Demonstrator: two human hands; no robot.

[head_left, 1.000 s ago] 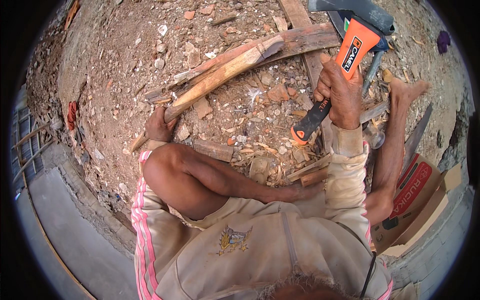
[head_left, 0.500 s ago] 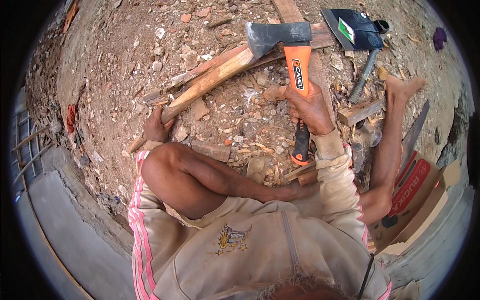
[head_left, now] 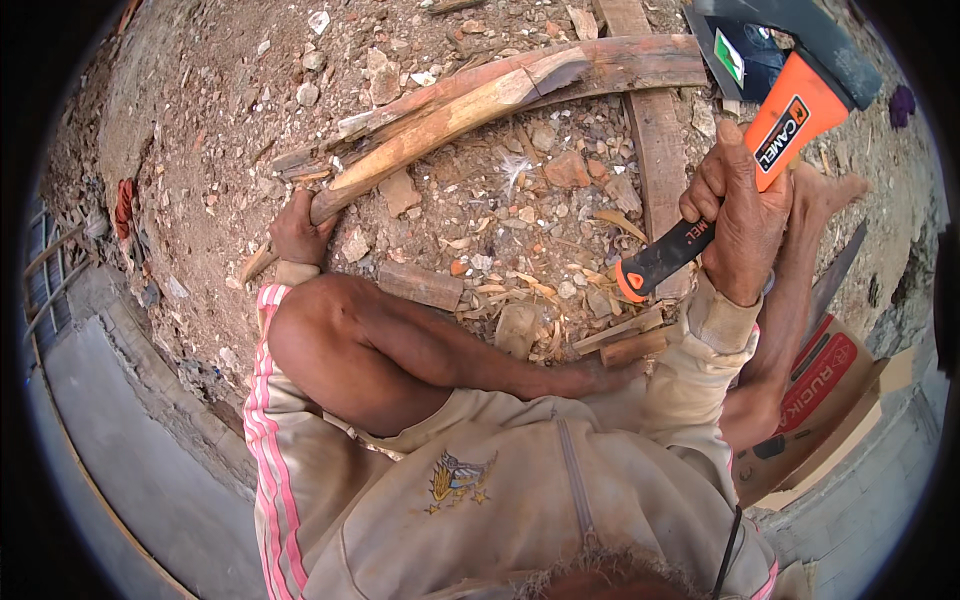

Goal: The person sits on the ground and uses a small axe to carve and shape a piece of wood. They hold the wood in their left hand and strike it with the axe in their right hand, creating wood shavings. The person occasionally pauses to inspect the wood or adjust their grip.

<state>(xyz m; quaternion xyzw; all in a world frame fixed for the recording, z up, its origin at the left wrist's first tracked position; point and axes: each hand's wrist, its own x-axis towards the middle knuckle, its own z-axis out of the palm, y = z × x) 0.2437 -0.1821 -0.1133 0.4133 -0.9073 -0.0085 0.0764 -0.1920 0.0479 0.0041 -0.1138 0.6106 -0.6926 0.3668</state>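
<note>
My right hand (head_left: 738,215) is wrapped round the orange and black handle of an axe (head_left: 785,125), raised at the right with its dark head at the far end. The axe head partly covers a dark hoe blade (head_left: 745,50) on the ground. At the left, my left hand (head_left: 303,232) grips the near end of a long wooden stick (head_left: 430,130). Pale, hewn wood shows along the stick, and its far end has a slanted, darker face. That far end rests on a reddish plank (head_left: 640,65), away from the axe.
Another plank (head_left: 660,170) runs under the reddish one. Stones and wood chips cover the dirt around my bent legs. Short wood offcuts (head_left: 420,285) lie by my shin. A saw blade (head_left: 835,270) and an open cardboard box (head_left: 830,420) sit at the right.
The axe has swung away from the stick's far end, to the right and up, over the hoe blade. My left hand still holds the stick in nearly the same place.
</note>
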